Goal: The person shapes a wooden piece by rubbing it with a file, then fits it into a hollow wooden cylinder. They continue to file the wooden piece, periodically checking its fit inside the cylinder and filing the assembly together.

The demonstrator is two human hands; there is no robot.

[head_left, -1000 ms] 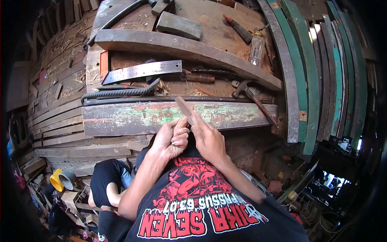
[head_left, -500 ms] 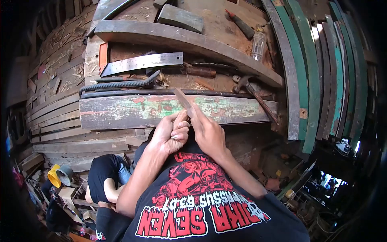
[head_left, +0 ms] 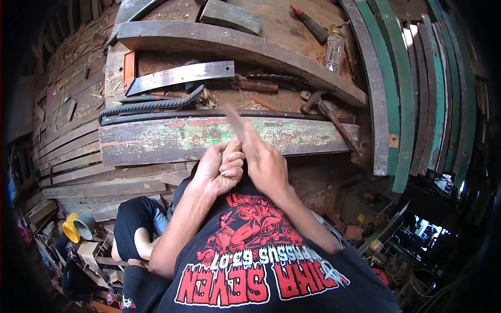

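Note:
My left hand [head_left: 222, 169] is closed around a small tan piece of wood [head_left: 233, 147], most of it hidden by the fingers. Right beside it, my right hand [head_left: 264, 161] grips what looks like a knife [head_left: 235, 121], its flat brownish blade pointing up and to the left. Motion smears the blade, and its handle is inside my fist. Both hands are in front of my chest, at the near edge of a worn plank [head_left: 167, 138] with flaking green paint.
Beyond the plank are a try square [head_left: 182, 75], a ribbed steel bar [head_left: 151, 107], a hammer [head_left: 329, 115] and a glass bottle [head_left: 334, 49]. A thick beam [head_left: 235, 47] crosses behind them. Painted boards [head_left: 383, 99] stand at right. Another person's leg [head_left: 133, 224] shows at lower left.
The knife has shifted slightly and is now blurred, with my right hand a little further left. The left hand keeps its hold on the wood. The whole view has shifted slightly.

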